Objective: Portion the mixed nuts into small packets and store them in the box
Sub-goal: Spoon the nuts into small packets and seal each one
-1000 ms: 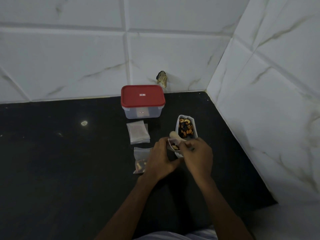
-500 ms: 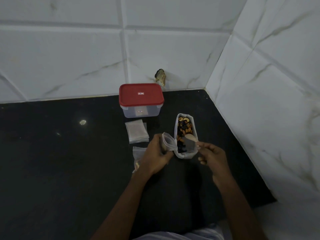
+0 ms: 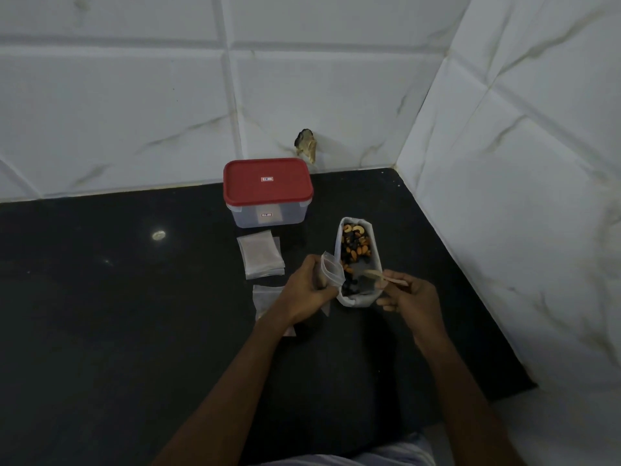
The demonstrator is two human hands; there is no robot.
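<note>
Nuts (image 3: 356,245) lie in a white tray (image 3: 358,301) whose long axis runs away from the person; the right hand (image 3: 408,294) pinches a spoon (image 3: 373,274) over its near end, the left hand (image 3: 307,287) grips an open packet (image 3: 331,270) just beside its left wall

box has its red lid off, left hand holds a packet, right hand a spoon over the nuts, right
No: the head view shows the red lid on the box. Left hand holds a packet, right hand a spoon over the nuts.

The black tabletop (image 3: 117,314) carries a red-lidded box (image 3: 267,193) near the wall (image 3: 134,112). Nearer lie a stack of empty packets (image 3: 260,258), another packet (image 3: 265,295), and an open bag of nuts (image 3: 358,300).
</note>
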